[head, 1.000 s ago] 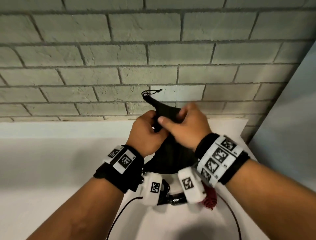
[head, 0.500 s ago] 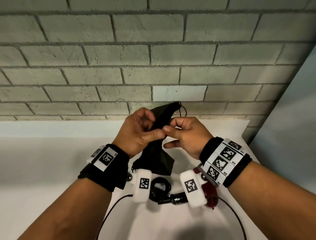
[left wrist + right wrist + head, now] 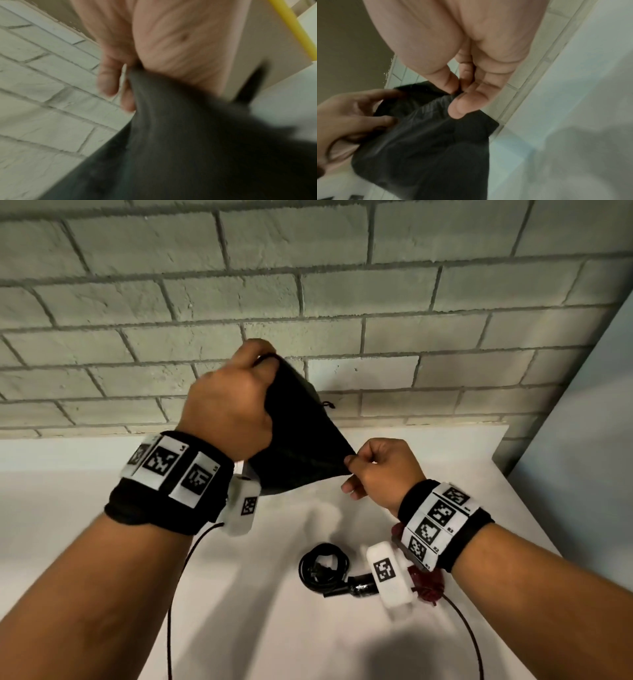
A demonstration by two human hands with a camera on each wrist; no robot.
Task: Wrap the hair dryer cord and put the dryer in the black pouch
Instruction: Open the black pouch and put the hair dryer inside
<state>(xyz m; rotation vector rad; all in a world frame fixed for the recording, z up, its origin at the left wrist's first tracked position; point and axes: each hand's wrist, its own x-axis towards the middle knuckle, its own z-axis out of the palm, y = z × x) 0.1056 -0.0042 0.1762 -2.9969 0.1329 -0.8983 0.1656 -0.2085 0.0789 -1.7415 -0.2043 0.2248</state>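
A black fabric pouch (image 3: 298,436) hangs in the air above the white counter, stretched between my two hands. My left hand (image 3: 236,405) grips its upper edge, raised in front of the brick wall; the left wrist view shows the cloth (image 3: 180,135) bunched in my fingers. My right hand (image 3: 376,470) pinches the lower right corner between thumb and fingertips (image 3: 462,108). The dryer's black cord (image 3: 323,571) lies coiled on the counter below. A dark red part of the dryer (image 3: 428,587) shows under my right wrist, mostly hidden.
The white counter (image 3: 102,542) meets a grey brick wall (image 3: 308,285) at the back. A pale panel (image 3: 582,440) closes the right side. Thin black cables (image 3: 178,577) trail from my wrist cameras across the counter.
My hands have moved apart: the left rose towards the wall with the pouch's upper edge, the right dropped and pulled a corner rightwards, spreading the cloth.
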